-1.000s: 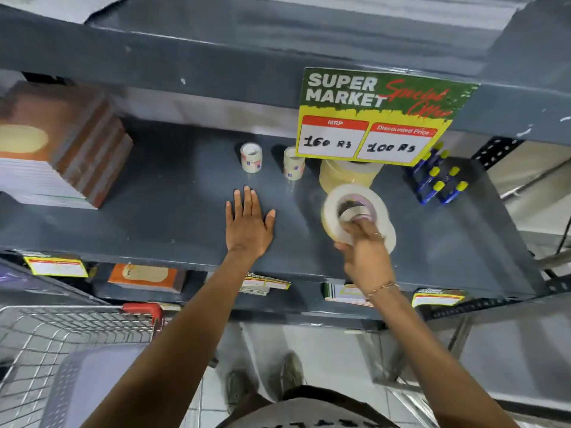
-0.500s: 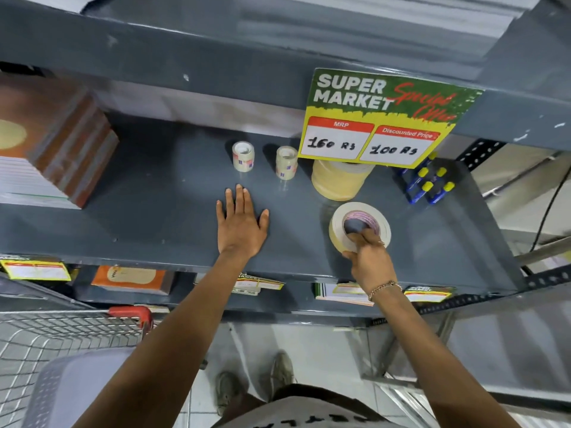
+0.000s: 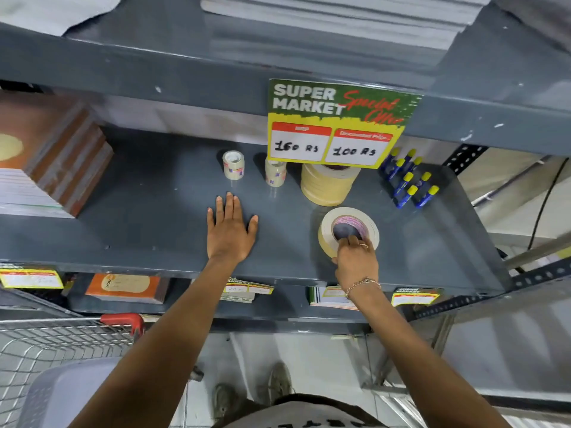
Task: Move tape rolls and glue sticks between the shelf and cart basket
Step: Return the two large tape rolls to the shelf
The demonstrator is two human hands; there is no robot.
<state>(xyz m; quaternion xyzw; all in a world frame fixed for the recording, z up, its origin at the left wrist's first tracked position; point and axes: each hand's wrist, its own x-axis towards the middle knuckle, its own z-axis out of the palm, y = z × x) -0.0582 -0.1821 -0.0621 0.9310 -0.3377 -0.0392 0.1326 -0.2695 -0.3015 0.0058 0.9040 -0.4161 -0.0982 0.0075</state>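
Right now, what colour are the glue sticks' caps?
Yellow, on blue glue sticks; the head view shows it.

right hand [image 3: 355,263] pinching tape roll [image 3: 348,232] on shelf [image 3: 148,211]; left hand [image 3: 230,233] flat.

A green-and-yellow "Super Market" price sign [image 3: 338,125] hung from the upper shelf edge, stacked brown-edged notebooks [image 3: 46,162] sat at left, and smaller yellow price tags [image 3: 31,278] lined the lower edge.

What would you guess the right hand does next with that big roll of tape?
Probably let go and draw back. The wide tape roll already lies flat on the grey shelf, apart from the stack of rolls, with the right hand gripping only its near rim. The left hand rests flat and empty.
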